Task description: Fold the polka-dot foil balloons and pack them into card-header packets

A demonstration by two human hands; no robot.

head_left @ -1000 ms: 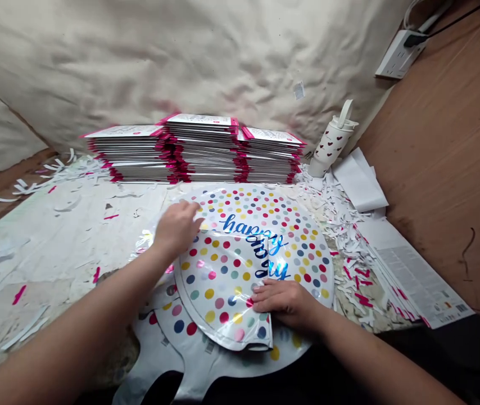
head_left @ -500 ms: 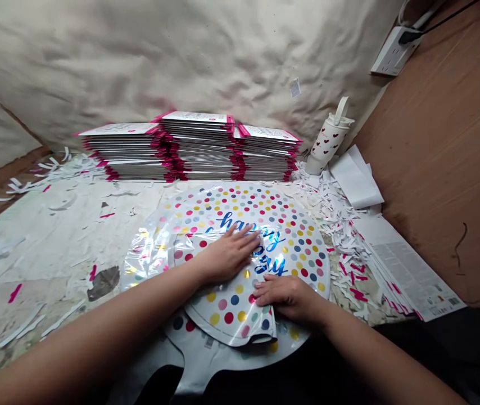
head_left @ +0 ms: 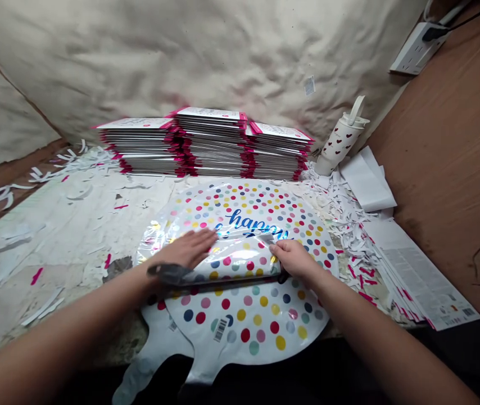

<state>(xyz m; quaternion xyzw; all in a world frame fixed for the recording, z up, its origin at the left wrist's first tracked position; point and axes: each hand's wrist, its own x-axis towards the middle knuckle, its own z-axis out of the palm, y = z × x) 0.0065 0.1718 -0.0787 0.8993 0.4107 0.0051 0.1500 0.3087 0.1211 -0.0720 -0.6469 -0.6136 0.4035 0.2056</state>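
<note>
Flat white foil balloons (head_left: 261, 332) with coloured dots and blue "happy" lettering lie overlapped in front of me, their tails hanging toward me over the table's near edge. On top lies a folded foil balloon (head_left: 240, 261), doubled into a narrow strip. My left hand (head_left: 189, 247) rests at the strip's left end with its fingers stretched out; the dark tail of the strip shows by the wrist. At the other end my right hand (head_left: 294, 256) pinches the strip's right edge between thumb and fingers.
Three stacks of pink-edged card packs (head_left: 210, 143) stand along the back. A heart-patterned tumbler (head_left: 341, 143) is right of them. Paper shreds (head_left: 341, 211) and printed sleeves (head_left: 421, 273) lie at the right, with more scraps at left. A power strip (head_left: 419, 48) hangs upper right.
The top balloon's near part has been folded up into a narrower strip, uncovering the dotted balloon below. My left hand has shifted left, while my right hand now grips the strip's right edge.
</note>
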